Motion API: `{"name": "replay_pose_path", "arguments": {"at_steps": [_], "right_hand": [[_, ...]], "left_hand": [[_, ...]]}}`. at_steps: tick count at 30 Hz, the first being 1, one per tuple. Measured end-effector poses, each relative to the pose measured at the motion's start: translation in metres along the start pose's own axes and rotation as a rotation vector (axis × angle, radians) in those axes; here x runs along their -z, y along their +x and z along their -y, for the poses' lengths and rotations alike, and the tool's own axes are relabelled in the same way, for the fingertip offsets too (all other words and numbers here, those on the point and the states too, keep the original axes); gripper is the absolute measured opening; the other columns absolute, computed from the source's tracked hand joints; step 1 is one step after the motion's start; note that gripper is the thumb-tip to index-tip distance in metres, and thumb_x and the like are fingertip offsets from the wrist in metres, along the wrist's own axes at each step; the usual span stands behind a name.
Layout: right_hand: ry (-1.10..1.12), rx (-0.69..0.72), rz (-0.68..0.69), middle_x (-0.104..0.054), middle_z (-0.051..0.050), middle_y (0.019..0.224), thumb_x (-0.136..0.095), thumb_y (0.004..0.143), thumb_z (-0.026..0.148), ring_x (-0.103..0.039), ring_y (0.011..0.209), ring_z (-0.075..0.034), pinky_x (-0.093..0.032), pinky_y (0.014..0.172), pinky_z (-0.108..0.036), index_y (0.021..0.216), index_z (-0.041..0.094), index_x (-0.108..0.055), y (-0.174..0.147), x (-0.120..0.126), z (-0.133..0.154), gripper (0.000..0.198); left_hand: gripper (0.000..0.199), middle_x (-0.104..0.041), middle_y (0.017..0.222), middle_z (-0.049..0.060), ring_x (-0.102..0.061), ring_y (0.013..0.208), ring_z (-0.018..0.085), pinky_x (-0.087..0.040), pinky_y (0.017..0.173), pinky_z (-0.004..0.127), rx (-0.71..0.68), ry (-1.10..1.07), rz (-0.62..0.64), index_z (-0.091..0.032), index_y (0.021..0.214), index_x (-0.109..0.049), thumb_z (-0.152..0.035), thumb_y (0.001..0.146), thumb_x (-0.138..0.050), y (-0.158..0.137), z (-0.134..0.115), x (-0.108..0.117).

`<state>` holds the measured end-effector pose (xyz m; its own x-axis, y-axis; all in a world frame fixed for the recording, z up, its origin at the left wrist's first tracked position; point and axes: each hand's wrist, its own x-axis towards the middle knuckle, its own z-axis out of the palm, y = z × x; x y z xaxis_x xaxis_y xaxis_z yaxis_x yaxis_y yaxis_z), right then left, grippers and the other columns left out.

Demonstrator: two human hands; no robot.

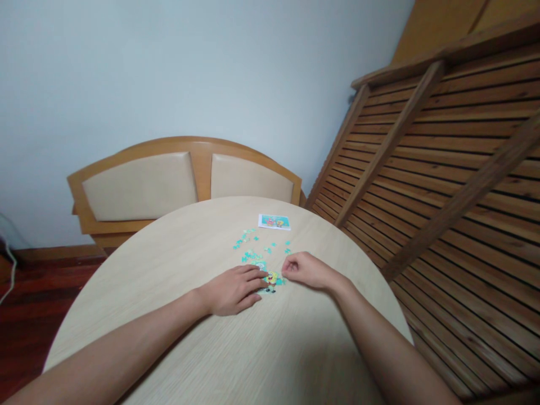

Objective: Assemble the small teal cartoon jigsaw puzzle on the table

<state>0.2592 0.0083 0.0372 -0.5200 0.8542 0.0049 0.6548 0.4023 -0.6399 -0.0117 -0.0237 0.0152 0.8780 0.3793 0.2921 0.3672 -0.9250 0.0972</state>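
A partly joined jigsaw puzzle (273, 279) with a yellow cartoon figure on a teal ground lies flat on the round table. My left hand (238, 287) rests palm down over its left side, fingers stretched out and hiding part of the picture. At its right edge, my right hand (306, 270) has thumb and forefinger pinched together. Whatever is between those fingertips is hidden or too small to make out. Several loose teal puzzle pieces (248, 256) are scattered just beyond the hands. Farther back lies a picture card (274, 221) showing pink and yellow cartoon figures.
The pale round table (181, 343) extends around both forearms. Behind it stands a wooden headboard (200, 169) with cream panels, against a bluish wall. A slatted wooden frame (422, 180) leans along the right side. Dark red flooring (36, 304) shows at the left.
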Motion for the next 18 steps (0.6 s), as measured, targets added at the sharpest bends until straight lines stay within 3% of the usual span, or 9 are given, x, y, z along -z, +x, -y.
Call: {"name": "replay_pose_path", "arguments": {"at_steps": [4,7,11,18], "right_hand": [[-0.016,-0.025,-0.169,-0.066,-0.003,0.072,-0.058,0.083,0.033,-0.055,0.064,-0.014,-0.039,0.057,-0.023,0.086,0.014,-0.071,-0.005,0.019,-0.026,0.023],[-0.051,-0.078,-0.204,-0.068,-0.004,0.073,-0.060,0.081,0.033,-0.056,0.066,-0.016,-0.040,0.060,-0.025,0.084,0.014,-0.072,-0.010,0.032,-0.046,0.023],[-0.013,-0.119,-0.124,-0.069,-0.005,0.073,-0.065,0.077,0.036,-0.058,0.067,-0.016,-0.042,0.062,-0.026,0.081,0.013,-0.074,-0.015,0.038,-0.056,0.025],[0.067,-0.174,0.092,-0.065,-0.001,0.067,-0.075,0.068,0.038,-0.053,0.060,-0.013,-0.036,0.055,-0.024,0.085,0.013,-0.072,-0.016,0.033,-0.047,0.031]], "left_hand": [[0.032,-0.057,0.139,0.012,-0.051,0.129,0.026,-0.038,0.113,0.044,-0.017,-0.010,-0.009,-0.020,0.131,-0.054,-0.031,0.102,-0.044,0.000,0.000,0.000],[0.032,-0.058,0.137,0.012,-0.053,0.127,0.026,-0.039,0.112,0.044,-0.027,-0.029,-0.027,-0.021,0.130,-0.055,-0.031,0.102,-0.043,0.000,0.001,-0.001],[0.033,-0.058,0.137,0.012,-0.054,0.126,0.026,-0.041,0.110,0.044,-0.045,-0.037,-0.028,-0.021,0.131,-0.054,-0.031,0.102,-0.043,0.000,0.001,-0.001],[0.032,-0.060,0.133,0.012,-0.055,0.122,0.026,-0.043,0.108,0.043,-0.047,-0.033,-0.002,-0.020,0.129,-0.056,-0.031,0.102,-0.043,0.001,-0.001,0.000]]}}
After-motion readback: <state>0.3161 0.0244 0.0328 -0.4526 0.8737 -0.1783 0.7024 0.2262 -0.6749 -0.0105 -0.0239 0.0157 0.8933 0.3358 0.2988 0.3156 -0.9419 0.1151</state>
